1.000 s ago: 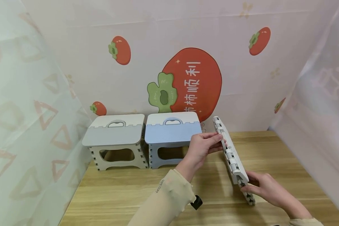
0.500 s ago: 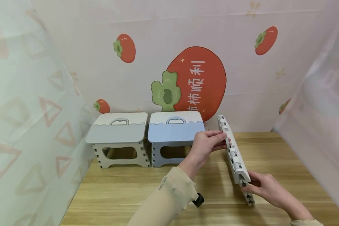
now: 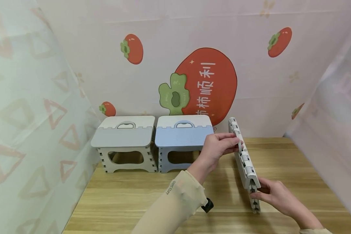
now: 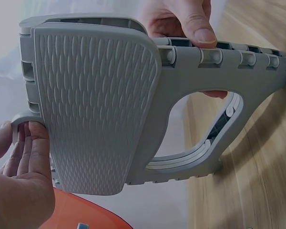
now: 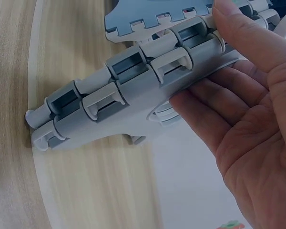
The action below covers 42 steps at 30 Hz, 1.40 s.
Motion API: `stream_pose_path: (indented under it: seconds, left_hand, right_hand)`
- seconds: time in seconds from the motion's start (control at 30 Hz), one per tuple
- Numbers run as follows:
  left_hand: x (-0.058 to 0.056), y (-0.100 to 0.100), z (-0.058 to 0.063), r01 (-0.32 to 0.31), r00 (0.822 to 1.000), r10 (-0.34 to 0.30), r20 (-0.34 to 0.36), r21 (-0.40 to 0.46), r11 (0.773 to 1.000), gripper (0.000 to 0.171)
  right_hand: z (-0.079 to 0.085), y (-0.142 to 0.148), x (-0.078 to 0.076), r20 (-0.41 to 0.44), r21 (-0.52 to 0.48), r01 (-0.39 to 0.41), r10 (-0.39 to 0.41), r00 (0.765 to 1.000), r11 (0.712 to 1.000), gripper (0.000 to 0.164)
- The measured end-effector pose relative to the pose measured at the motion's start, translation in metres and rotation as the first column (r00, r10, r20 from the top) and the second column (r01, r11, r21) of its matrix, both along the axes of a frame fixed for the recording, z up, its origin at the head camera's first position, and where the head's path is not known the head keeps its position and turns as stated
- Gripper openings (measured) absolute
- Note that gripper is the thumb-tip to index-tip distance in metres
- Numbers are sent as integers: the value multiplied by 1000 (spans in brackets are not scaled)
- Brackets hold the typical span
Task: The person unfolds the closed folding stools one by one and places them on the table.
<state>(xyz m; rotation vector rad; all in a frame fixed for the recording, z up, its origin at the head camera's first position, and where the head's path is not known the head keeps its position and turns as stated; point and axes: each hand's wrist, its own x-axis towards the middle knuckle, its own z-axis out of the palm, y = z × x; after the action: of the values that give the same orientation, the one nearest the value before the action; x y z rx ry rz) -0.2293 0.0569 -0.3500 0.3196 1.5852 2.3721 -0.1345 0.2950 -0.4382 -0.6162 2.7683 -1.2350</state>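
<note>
A folded grey step stool (image 3: 242, 167) stands on its leg ends on the wooden table, its hinged top edge upward. At this top edge my left hand (image 3: 214, 151) grips the carry handle, fingers curled through it, as the left wrist view shows too. My right hand (image 3: 278, 196) holds the near side of the legs, thumb (image 5: 248, 33) on the jointed edge and fingers underneath. In the left wrist view one textured half of the top (image 4: 97, 107) lies folded down over the legs (image 4: 190, 81).
Two unfolded stools stand side by side at the back left: a grey-and-white one (image 3: 123, 138) and a blue-and-white one (image 3: 184, 136). Behind them hangs a printed cloth wall (image 3: 163, 26). A small black object (image 3: 207, 205) shows by the left sleeve (image 3: 175, 201).
The folded stool has swung slightly more upright, its far end shifting a little right in view. Both hands keep their grip. The head view has turned slightly left.
</note>
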Motion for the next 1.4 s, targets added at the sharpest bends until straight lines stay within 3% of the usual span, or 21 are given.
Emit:
stream_pose_path:
  seconds: [0.3, 0.67, 0.9, 1.13, 1.4]
  left_hand:
    - [0, 3, 4, -23, 1000, 23, 3, -34, 999, 19]
    - [-1, 4, 7, -11, 1000, 11, 12, -45, 999, 19]
    - [0, 4, 9, -10, 1000, 11, 25, -31, 999, 19]
    - [-2, 4, 11, 10, 999, -11, 45, 20, 1000, 25]
    - [-3, 3, 11, 36, 999, -37, 28, 51, 998, 26]
  right_hand:
    - [-1, -6, -2, 61, -19, 48, -46, 997, 999, 48]
    - [-7, -11, -4, 35, -111, 42, -38, 999, 993, 50]
    - [-8, -12, -5, 76, -132, 75, -66, 995, 988, 50]
    - [-12, -17, -5, 11, -147, 89, -88, 996, 985, 43]
    - [-14, -22, -8, 44, -160, 128, -122, 992, 979, 43]
